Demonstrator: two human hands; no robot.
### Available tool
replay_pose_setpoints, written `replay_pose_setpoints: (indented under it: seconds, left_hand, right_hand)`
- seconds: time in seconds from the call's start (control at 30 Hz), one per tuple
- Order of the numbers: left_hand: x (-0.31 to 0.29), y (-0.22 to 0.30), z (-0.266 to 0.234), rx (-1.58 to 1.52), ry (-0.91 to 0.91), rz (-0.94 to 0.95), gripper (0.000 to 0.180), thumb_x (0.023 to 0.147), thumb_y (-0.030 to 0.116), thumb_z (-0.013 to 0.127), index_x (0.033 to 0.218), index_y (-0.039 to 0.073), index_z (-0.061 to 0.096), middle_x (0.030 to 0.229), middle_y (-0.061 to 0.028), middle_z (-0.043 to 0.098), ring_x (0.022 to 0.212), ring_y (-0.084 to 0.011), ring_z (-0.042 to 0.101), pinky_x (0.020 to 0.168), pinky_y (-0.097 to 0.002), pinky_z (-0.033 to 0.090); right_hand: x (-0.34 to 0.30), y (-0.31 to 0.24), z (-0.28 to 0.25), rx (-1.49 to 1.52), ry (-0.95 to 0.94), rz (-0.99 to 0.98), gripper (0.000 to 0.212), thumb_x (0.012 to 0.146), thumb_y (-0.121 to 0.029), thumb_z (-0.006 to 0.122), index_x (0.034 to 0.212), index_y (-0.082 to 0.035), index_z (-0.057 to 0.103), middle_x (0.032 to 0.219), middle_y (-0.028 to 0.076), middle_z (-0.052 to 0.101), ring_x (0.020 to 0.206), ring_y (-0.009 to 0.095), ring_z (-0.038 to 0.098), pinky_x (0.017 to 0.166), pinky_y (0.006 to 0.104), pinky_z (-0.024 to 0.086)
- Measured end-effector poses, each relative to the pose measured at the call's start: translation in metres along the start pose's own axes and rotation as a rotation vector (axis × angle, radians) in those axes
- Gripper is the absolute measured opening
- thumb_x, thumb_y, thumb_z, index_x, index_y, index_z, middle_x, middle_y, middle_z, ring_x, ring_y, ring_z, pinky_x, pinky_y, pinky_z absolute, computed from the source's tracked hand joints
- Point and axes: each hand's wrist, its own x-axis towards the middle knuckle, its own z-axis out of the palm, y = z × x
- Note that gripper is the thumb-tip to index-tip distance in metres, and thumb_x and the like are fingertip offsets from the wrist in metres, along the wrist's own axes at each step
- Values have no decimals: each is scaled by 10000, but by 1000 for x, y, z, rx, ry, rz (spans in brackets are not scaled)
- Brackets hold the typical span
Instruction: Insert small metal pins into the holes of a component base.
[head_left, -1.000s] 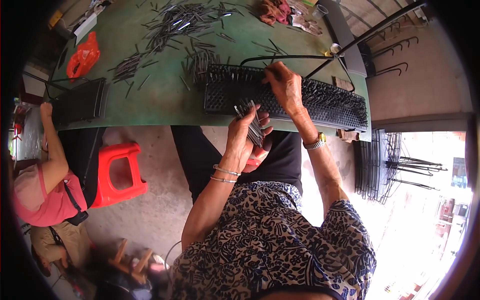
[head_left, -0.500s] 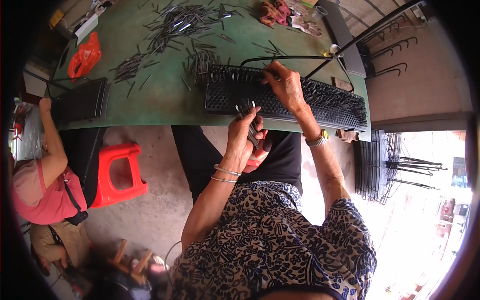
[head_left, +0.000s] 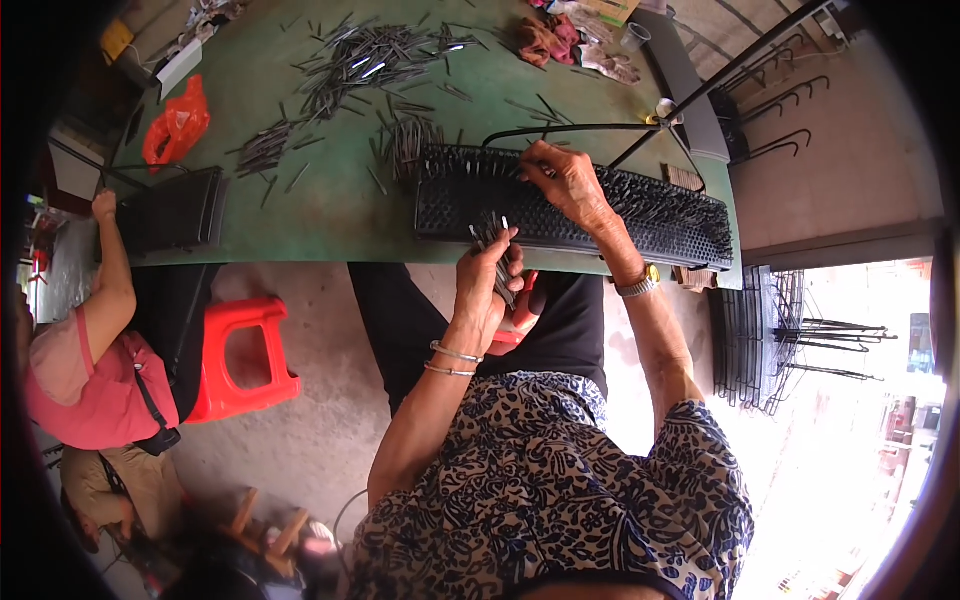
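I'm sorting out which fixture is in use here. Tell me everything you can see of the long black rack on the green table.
The rack is a long, low black block, seemingly plastic, lying flat along the near edge of the green table. Its top is packed with rows of thin dark pins standing upright. The right hand rests on its upper side, fingertips among the pins. The left hand, gripping a bundle of pins, hovers at its near edge. A bent black rod arches just behind it.

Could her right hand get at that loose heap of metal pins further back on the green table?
Probably yes: the right hand already rests on the black pin rack, and nothing stands between it and the pin heap, though it looks a stretch.
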Motion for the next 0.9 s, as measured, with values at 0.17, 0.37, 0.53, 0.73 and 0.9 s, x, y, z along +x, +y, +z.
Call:
replay_pose_setpoints:
  seconds: [0.17,0.37,0.53,0.73,0.9]
  left_hand:
    - [-3,1,1,-5,-4,2,256,913,203,626,1077,13,578,730,-23,541,590,-96,464,476,-226,329]
    - [-4,3,3,3,7,12,268,911,197,628,1087,1,573,731,-26,546,595,-96,472,476,-226,333]
    - [-5,3,3,19,-3,31,288,910,204,630,1093,-10,572,733,-29,549,595,-96,478,475,-228,338]
    - [-5,1,4,29,-19,51,296,914,220,626,1095,-9,574,736,-35,553,595,-96,478,477,-227,343]
    - [-6,2,3,9,-2,48,289,917,225,622,1093,0,578,746,-48,570,594,-98,483,471,-228,348]
  right_hand:
    - [3,3,2,-54,-2,14,95,812,-32,630,887,-7,578,791,146,637,690,309,634,611,353,483]
    - [5,6,5,-246,11,5,94,818,-116,636,884,-59,601,811,133,614,742,342,615,642,416,486]
    - [5,3,10,-363,51,48,86,829,-149,640,887,-87,626,838,117,594,759,336,608,633,406,488]
    - [0,4,15,-514,90,9,128,823,-223,666,924,-145,664,857,102,585,780,322,613,641,418,503]
    - [-4,6,22,-567,172,-43,137,819,-251,668,917,-156,674,856,103,584,747,325,617,631,428,505]
